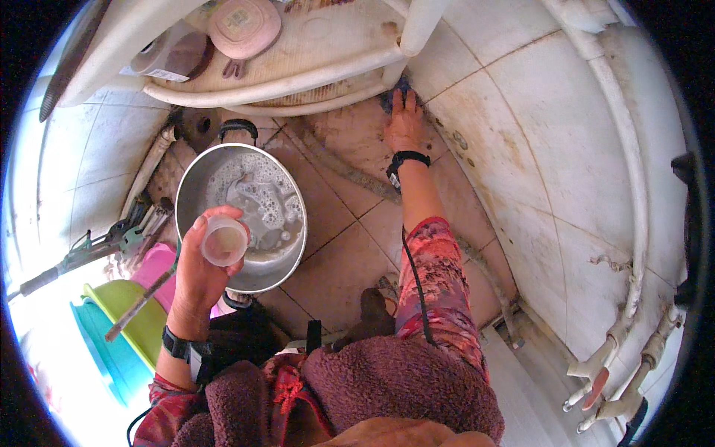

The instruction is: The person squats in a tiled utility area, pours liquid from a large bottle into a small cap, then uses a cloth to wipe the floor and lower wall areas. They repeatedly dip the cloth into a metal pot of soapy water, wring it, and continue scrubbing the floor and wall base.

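My left hand (196,279) holds a small translucent plastic cup (224,240), its round mouth facing up. Directly below is a large metal pot (192,184) with black handles, holding cloudy, sudsy water (268,204). My right hand (404,125) reaches far forward to the tiled floor, where floor meets the right wall. Its fingers press on a dark blue object (386,101), possibly a cloth or scrubber, mostly hidden under the hand and too small to name surely.
A grimy plastic rack (313,84) stands ahead, bearing a pink lidded container (244,28). A grey hose (346,170) crosses the floor tiles (335,262). Green (120,307) and turquoise (100,346) basins lean at left. Pipes and taps (597,385) line the right wall (530,167).
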`<state>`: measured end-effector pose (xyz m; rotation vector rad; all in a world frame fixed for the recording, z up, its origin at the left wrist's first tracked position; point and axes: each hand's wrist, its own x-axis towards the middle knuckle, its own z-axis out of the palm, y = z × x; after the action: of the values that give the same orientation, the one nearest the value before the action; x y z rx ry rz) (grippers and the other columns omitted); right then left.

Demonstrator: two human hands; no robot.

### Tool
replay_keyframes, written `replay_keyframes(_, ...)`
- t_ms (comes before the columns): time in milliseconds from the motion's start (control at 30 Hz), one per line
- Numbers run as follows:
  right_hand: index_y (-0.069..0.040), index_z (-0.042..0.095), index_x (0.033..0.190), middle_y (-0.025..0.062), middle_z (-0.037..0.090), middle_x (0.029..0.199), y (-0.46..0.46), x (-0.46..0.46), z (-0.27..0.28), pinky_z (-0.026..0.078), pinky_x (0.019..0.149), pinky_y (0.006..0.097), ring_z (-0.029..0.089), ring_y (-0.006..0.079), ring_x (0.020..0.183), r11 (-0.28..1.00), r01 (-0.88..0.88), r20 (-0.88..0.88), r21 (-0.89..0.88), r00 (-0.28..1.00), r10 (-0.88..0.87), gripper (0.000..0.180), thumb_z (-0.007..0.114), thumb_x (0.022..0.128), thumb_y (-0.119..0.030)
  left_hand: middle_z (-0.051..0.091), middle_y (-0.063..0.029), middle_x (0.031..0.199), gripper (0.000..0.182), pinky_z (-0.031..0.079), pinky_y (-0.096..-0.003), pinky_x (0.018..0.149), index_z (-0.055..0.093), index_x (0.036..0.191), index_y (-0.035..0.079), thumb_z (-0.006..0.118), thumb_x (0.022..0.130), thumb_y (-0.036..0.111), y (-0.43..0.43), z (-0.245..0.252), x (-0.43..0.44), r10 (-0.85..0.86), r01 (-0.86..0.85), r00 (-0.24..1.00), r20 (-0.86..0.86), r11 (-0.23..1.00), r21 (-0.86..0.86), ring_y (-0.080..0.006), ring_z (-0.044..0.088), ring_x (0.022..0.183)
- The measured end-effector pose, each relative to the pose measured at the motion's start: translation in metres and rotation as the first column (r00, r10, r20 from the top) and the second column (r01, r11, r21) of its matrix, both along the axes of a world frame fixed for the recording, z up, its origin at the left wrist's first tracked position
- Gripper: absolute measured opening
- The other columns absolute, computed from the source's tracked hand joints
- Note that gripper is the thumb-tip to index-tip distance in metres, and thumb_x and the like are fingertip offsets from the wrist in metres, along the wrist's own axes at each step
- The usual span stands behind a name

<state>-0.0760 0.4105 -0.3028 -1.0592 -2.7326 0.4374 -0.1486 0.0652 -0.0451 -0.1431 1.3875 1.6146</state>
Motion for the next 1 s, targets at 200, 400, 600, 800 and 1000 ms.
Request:
replay_keyframes(200, -0.009, 0.059, 0.119, 0.0162, 0.052, 0.121, 0.014, 0.039, -0.014, 0.045, 0.097, 0.0491, 0.050, 0.0400, 0.115, 0.993, -0.114, 0.203, 0.015, 0.973, 0.109, 0.046, 0.071, 0.076, -0.020, 0.063, -0.0089, 0.091, 0.048, 0.039, -0.0231, 0.052, 0.056, 0.116, 0.005, 0.046, 0.097, 0.047, -0.003, 0.005, 0.002, 0.028, -0.029, 0.999, -0.031, 0.999, -0.040, -0.0119, 0.056, 0.071)
replay_keyframes(400, -0.008, 0.063, 0.113, 0.0151, 0.056, 0.114, -0.027, 0.130, -0.014, 0.050, 0.089, 0.0452, 0.056, 0.0393, 0.105, 0.988, 0.014, 0.125, -0.155, 0.992, 0.006, 0.037, 0.067, 0.077, -0.010, 0.064, -0.0097, 0.092, 0.049, 0.040, -0.0228, 0.051, 0.056, 0.117, 0.005, 0.046, 0.097, 0.048, -0.018, 0.018, 0.005, 0.027, -0.027, 1.000, 0.005, 0.997, 0.067, -0.0126, 0.057, 0.072)
replay_keyframes(600, -0.006, 0.064, 0.120, 0.0054, 0.065, 0.110, -0.054, 0.106, 0.026, 0.050, 0.086, 0.0310, 0.062, 0.0186, 0.095, 0.217, -0.074, -0.160, -0.973, 0.897, -0.412, 0.044, 0.062, 0.076, -0.006, 0.065, -0.0088, 0.092, 0.052, 0.041, -0.0220, 0.051, 0.056, 0.118, 0.005, 0.045, 0.096, 0.050, -0.038, 0.038, 0.013, 0.091, -0.084, 0.989, -0.114, 0.994, 0.068, -0.0108, 0.058, 0.071)
replay_keyframes(800, 0.000, 0.060, 0.123, 0.0052, 0.066, 0.107, -0.117, 0.053, 0.149, 0.048, 0.087, 0.0283, 0.060, 0.0131, 0.097, -0.100, -0.482, -0.484, -0.871, 0.875, 0.000, 0.039, 0.057, 0.087, -0.011, 0.065, -0.0077, 0.092, 0.049, 0.040, -0.0212, 0.052, 0.058, 0.119, 0.003, 0.037, 0.101, 0.044, -0.071, 0.067, 0.004, 0.231, -0.202, 0.952, -0.198, 0.967, 0.158, -0.0095, 0.056, 0.069)
replay_keyframes(1000, -0.004, 0.058, 0.124, 0.0164, 0.062, 0.118, -0.215, -0.025, 0.117, 0.049, 0.091, 0.0428, 0.063, 0.0285, 0.102, 0.353, -0.702, -0.339, -0.619, 0.644, 0.686, 0.039, 0.050, 0.096, -0.029, 0.065, -0.0069, 0.098, 0.048, 0.038, -0.0216, 0.053, 0.057, 0.120, 0.001, 0.037, 0.101, 0.040, -0.093, 0.085, -0.001, 0.289, -0.226, 0.932, -0.217, 0.935, 0.272, -0.0091, 0.054, 0.074)
